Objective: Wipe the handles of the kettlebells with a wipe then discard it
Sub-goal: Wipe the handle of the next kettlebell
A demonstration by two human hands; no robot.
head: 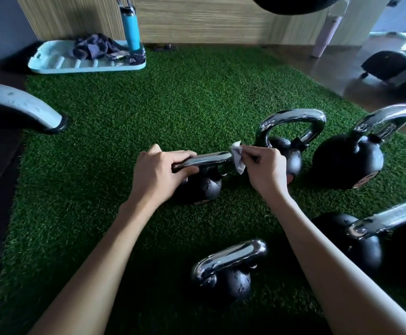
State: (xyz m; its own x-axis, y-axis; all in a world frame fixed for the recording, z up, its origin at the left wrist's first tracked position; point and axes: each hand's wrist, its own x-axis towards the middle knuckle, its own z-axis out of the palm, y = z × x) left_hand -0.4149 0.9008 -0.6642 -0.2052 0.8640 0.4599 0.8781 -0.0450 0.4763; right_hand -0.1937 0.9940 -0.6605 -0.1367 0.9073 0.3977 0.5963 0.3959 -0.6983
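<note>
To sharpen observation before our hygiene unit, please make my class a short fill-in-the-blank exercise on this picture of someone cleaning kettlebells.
The left hand grips the handle of a kettlebell standing on ____ turf.
The right hand pinches a white ____ against that handle's end.
At the back, a ____ bottle stands on a pale tray.
Missing words: green; wipe; blue.

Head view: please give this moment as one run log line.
phase: handle wipe | left hand: grips kettlebell handle | right hand: pinches wipe on handle's right end | kettlebell: upright on green turf
</note>
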